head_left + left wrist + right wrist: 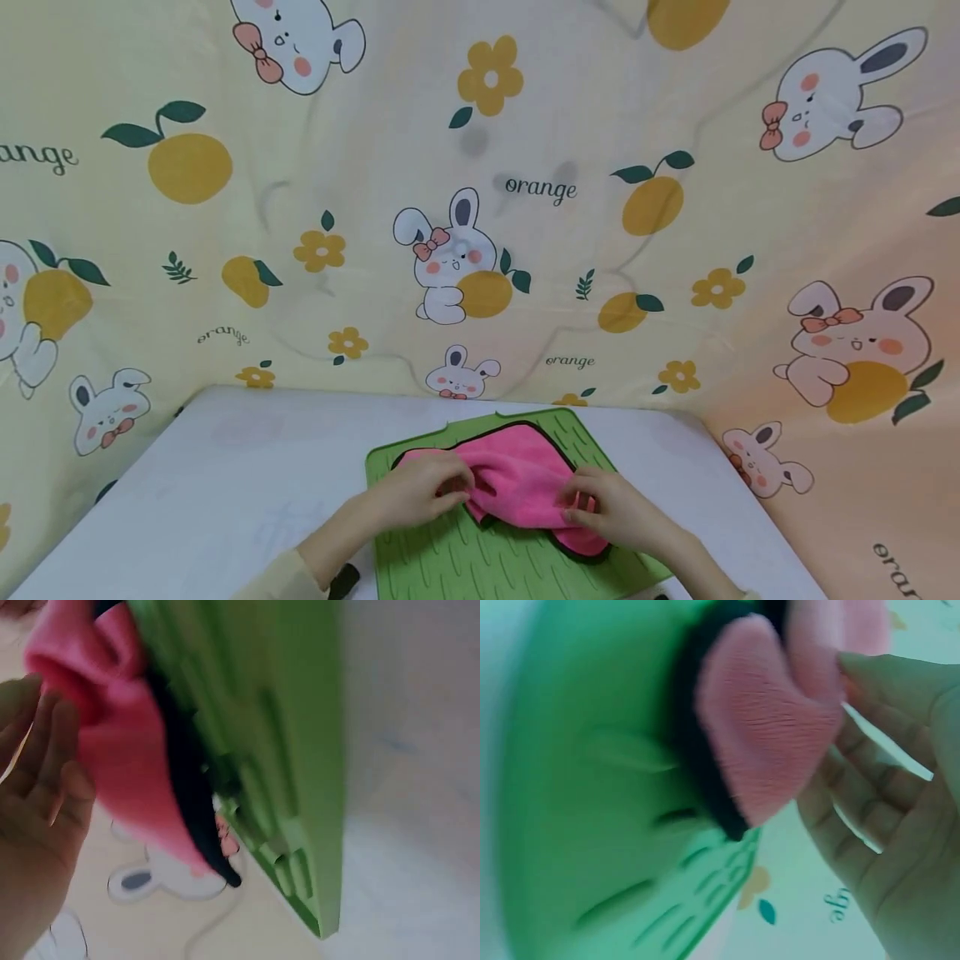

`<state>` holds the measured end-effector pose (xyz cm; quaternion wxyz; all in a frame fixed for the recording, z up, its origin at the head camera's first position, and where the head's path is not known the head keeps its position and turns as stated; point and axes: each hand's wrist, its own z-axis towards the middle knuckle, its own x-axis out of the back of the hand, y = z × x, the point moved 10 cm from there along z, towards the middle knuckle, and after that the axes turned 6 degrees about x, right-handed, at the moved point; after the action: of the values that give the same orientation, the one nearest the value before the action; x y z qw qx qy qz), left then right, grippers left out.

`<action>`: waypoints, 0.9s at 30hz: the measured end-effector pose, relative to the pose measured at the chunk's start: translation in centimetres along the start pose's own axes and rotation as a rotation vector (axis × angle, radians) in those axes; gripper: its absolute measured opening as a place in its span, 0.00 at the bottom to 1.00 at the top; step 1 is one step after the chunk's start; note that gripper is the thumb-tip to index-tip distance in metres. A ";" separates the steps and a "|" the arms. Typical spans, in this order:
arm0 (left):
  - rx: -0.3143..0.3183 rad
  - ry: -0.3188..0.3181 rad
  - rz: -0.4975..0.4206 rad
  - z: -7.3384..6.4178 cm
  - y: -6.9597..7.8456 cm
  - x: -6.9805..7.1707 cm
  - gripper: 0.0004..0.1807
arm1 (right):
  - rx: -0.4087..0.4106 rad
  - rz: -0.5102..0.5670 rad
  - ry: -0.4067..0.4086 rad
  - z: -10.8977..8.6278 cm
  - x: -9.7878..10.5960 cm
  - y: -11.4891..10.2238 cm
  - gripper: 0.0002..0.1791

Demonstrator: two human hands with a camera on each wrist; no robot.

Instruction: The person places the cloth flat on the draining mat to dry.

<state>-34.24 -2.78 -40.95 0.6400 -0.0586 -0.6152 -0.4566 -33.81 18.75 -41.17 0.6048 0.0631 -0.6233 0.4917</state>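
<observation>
A pink cloth [517, 467] with black edging lies crumpled and folded over a green ridged mat [442, 558]. My left hand [423, 490] pinches the cloth's left part, its thumb and fingers drawn together at a raised fold. On the opposite side, my right hand [615, 504] grips a bunched fold between thumb and fingers. The right wrist view shows a rounded cloth corner [761, 727] drooping beside the right hand's fingers [862, 787]. In the left wrist view a black-edged corner hangs just past the left hand [37, 802].
The mat has a raised rim [330, 825] and sits on a white table [247, 475]. A dark object [344, 581] lies by the left forearm, at the mat's near left side. Behind the table hangs a curtain [375, 167] printed with rabbits and oranges.
</observation>
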 end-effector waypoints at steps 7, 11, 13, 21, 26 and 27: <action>-0.048 -0.056 0.186 0.7 0.0 -1.7 0.06 | 0.085 -0.142 -0.033 -1.1 -1.4 0.1 0.07; -0.058 -0.106 0.254 1.2 -0.7 -2.7 0.08 | 0.074 -0.190 -0.069 -1.4 -2.1 0.6 0.07; -0.065 -0.117 0.266 1.4 -1.0 -3.1 0.09 | 0.070 -0.192 -0.081 -1.4 -2.3 0.7 0.08; -0.093 -0.103 0.315 2.2 -1.2 -3.8 0.05 | 0.143 -0.210 -0.066 -1.5 -2.3 -0.2 0.10; -0.081 -0.116 0.333 2.5 -1.3 -4.1 0.04 | 0.151 -0.218 -0.070 -1.4 -2.3 -0.2 0.11; -0.077 -0.118 0.328 2.5 -1.3 -4.0 0.04 | 0.145 -0.222 -0.073 -1.4 -2.3 -0.1 0.12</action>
<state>-36.20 0.12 -44.35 0.6659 -0.2093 -0.6160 -0.3651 -32.15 18.51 -43.30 0.6260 0.1931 -0.5970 0.4631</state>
